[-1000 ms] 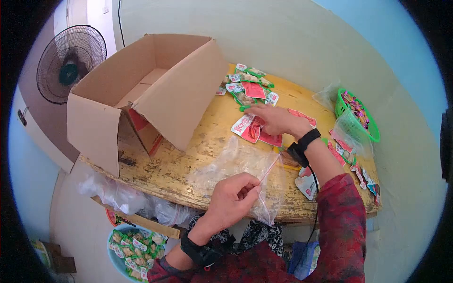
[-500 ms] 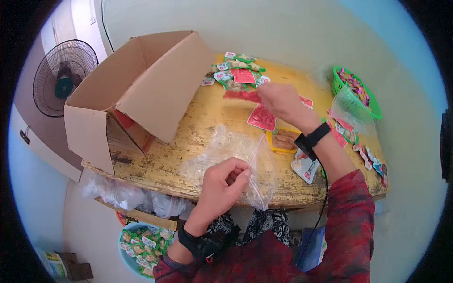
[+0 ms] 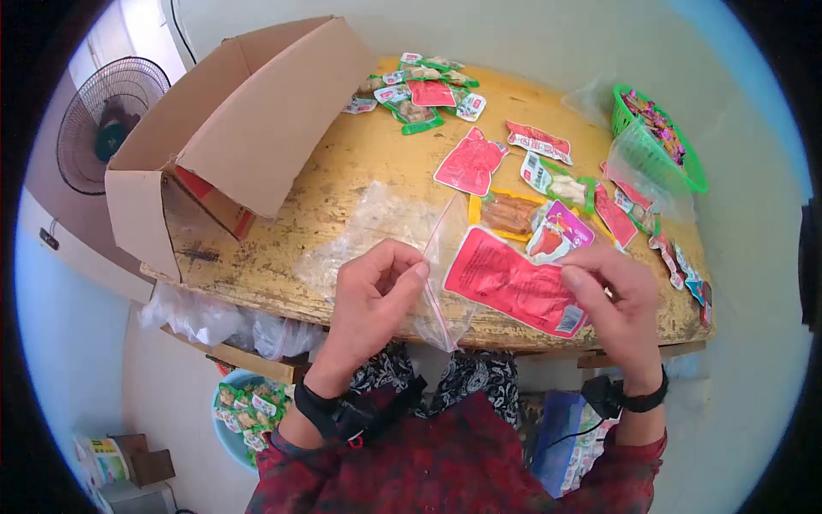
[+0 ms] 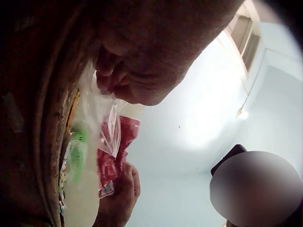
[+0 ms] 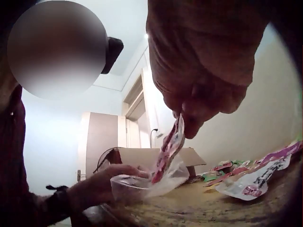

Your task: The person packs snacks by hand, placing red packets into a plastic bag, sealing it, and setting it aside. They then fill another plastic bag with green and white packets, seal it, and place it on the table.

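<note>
In the head view my left hand [image 3: 370,295] pinches the red-striped zip edge of a clear plastic zip bag [image 3: 368,227], which lies over the table's front part. My right hand [image 3: 623,310] holds a red snack packet [image 3: 505,276] by its right end, between thumb and fingers. The packet's printed back with a barcode faces up, and its left end is close beside the bag's zip edge. From the right wrist, the packet [image 5: 165,153] hangs down from the right fingers and overlaps the bag [image 5: 132,187].
A cardboard box [image 3: 248,141] stands at the left of the yellow table. Behind lie heaped green-edged packets [image 3: 424,103]; another red packet [image 3: 471,163], a yellow-edged packet [image 3: 509,214] and a purple one [image 3: 565,230] lie nearer. A green basket [image 3: 689,171] stands back right.
My right hand has picked a red packet up from the group on the table and brought it toward me, beside the bag. The left hand keeps its pinch on the zip edge.
</note>
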Action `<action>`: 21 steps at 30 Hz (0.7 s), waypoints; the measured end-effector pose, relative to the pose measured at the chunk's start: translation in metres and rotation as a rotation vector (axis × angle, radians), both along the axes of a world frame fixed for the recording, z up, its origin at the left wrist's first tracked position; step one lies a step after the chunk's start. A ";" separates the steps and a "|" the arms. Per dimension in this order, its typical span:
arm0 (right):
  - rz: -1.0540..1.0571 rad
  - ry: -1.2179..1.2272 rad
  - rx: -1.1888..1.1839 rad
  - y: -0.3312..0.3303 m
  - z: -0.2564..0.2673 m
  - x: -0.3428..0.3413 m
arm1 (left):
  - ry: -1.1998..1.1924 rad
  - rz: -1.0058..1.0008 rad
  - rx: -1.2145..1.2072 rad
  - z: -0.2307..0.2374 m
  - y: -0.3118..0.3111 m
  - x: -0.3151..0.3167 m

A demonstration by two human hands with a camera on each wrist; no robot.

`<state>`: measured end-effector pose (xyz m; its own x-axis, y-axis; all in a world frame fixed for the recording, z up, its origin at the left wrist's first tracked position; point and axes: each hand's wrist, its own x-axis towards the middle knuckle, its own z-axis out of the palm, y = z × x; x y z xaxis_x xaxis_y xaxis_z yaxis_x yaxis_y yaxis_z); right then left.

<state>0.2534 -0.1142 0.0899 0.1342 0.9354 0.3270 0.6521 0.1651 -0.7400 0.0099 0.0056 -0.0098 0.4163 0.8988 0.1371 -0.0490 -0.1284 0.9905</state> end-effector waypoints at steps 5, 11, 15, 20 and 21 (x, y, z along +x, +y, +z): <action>0.080 -0.032 -0.027 0.011 -0.024 0.006 | -0.031 -0.003 0.026 0.008 -0.016 0.003; 0.262 0.112 -0.298 0.040 -0.024 -0.002 | 0.088 -0.053 0.194 0.026 -0.030 0.006; 0.355 0.481 -0.493 0.051 -0.032 -0.015 | 0.088 -0.083 0.359 0.030 -0.029 0.010; 0.310 0.571 -0.408 0.064 -0.052 -0.023 | 0.121 -0.097 0.362 0.022 -0.024 0.005; 0.297 0.516 -0.374 0.065 -0.054 -0.027 | 0.126 -0.089 0.362 0.021 -0.023 0.004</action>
<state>0.2267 -0.0496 0.0358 -0.0928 0.9938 -0.0605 0.1695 -0.0441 -0.9845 0.0138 -0.0179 0.0115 0.5242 0.7616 0.3811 0.0438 -0.4710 0.8811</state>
